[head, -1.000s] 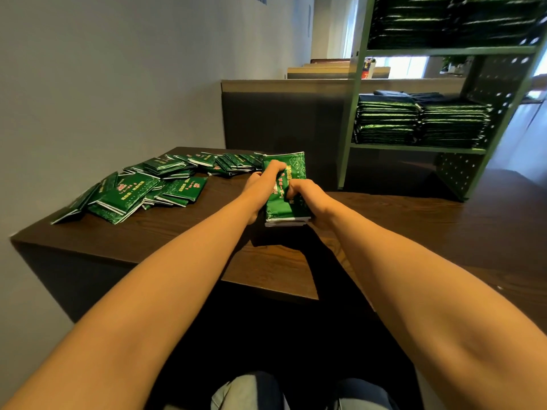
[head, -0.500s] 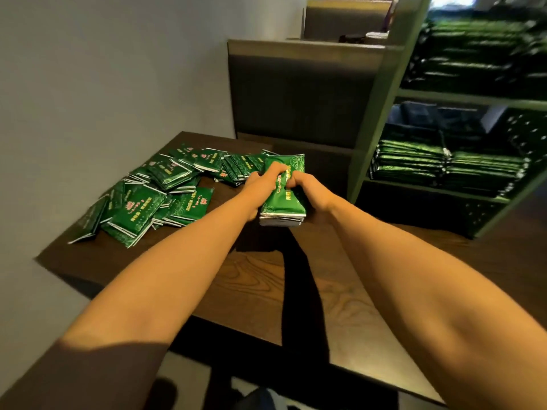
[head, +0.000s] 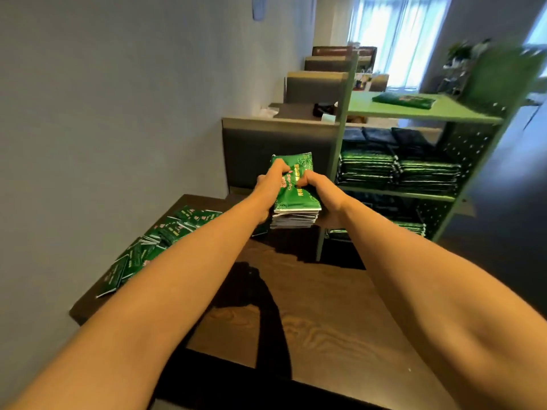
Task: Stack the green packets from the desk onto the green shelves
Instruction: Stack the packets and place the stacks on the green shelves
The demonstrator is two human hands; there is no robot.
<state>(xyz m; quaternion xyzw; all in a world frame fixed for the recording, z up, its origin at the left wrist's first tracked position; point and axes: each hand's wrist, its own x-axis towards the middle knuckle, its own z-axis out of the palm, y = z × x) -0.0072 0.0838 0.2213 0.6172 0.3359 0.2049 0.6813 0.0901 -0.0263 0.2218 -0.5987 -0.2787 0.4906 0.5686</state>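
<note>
A thick stack of green packets (head: 296,199) is held in the air above the dark wooden desk (head: 310,321). My left hand (head: 270,182) grips its left side and my right hand (head: 318,187) grips its right side, thumbs on top. More loose green packets (head: 165,238) lie scattered on the desk's left end. The green shelves (head: 420,110) stand to the right; the top shelf carries one small pile of packets (head: 404,100), and the shelf below holds full stacks (head: 396,170).
A grey wall runs along the left. A dark padded partition (head: 278,149) stands behind the desk, between the held stack and the shelf post. Further booths and a bright curtained window lie beyond.
Both hands have lifted the stack off the desk and higher. The camera has risen, so the top shelf now shows from above.
</note>
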